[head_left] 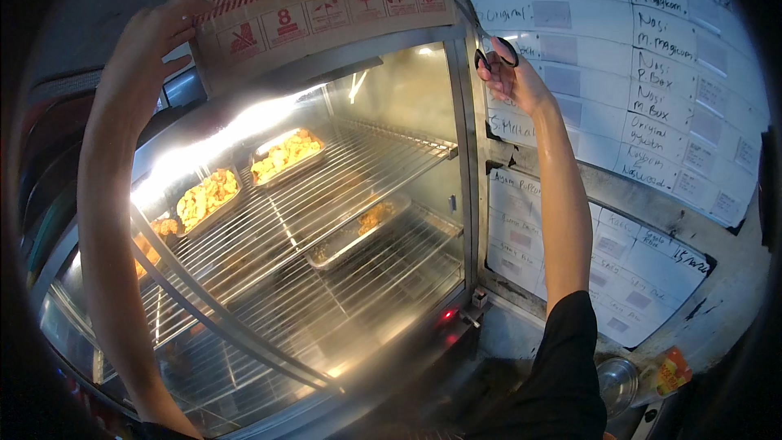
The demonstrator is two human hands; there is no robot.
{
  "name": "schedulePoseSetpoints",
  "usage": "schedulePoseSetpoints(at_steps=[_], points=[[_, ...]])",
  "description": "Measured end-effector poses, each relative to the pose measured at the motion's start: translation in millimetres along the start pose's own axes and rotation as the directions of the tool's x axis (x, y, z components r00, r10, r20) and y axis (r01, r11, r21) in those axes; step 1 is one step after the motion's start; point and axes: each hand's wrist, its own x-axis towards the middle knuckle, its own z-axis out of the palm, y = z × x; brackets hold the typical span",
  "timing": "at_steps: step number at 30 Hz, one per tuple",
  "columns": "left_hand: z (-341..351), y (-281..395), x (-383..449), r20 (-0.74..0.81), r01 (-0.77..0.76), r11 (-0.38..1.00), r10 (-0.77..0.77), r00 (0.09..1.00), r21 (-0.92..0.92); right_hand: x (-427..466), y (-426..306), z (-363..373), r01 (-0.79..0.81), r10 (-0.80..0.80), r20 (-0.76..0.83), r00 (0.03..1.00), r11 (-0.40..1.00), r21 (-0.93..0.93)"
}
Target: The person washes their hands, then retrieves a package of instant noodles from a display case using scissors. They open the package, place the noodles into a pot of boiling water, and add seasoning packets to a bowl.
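A cardboard box (330, 18) with red handling symbols rests on top of a lit glass warming cabinet (461, 153). My left hand (168, 33) touches the box's left side, its fingers spread. Beyond the box's right edge, my right hand (507, 76) holds a pair of scissors (507, 52) by the black handles; their blades point up and left beside the box. Inside the cabinet, metal trays of fried food (287, 156) stand on the upper wire rack (366, 146). A metal tray (342, 250) with a few fried pieces and crumbs sits on the rack below.
Whiteboards (599, 73) with handwriting and stuck-on labels hang on the wall at the right. A clear plastic container (617, 385) and an orange packet (672, 373) lie at the lower right. The cabinet's curved edge (244, 318) runs across the front, and a small red light (449, 315) glows on its base.
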Motion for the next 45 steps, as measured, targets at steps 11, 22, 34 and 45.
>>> schedulePoseSetpoints(at_steps=[11,22,34,45], points=[[5.1,-11.4,18.7,0.204,-0.051,0.998,0.055,0.978,-0.026,9.4,-6.5,-4.0,-0.003,0.007,-0.068,0.998,0.998,0.062],[2.2,-45.3,53.1,-0.052,0.042,0.993,-0.048,0.997,-0.114,28.4,22.7,-25.5,0.039,-0.071,0.118,0.990,0.965,0.259],[-44.2,-70.5,87.4,0.012,0.245,0.960,-0.246,0.969,-0.140,42.6,24.2,-12.0,0.001,-0.237,0.418,0.877,0.871,0.491],[-28.9,-41.7,8.8,0.088,-0.197,0.980,0.199,0.976,-0.029,66.3,19.4,26.4,0.135,-0.383,0.322,0.866,0.799,0.586]])
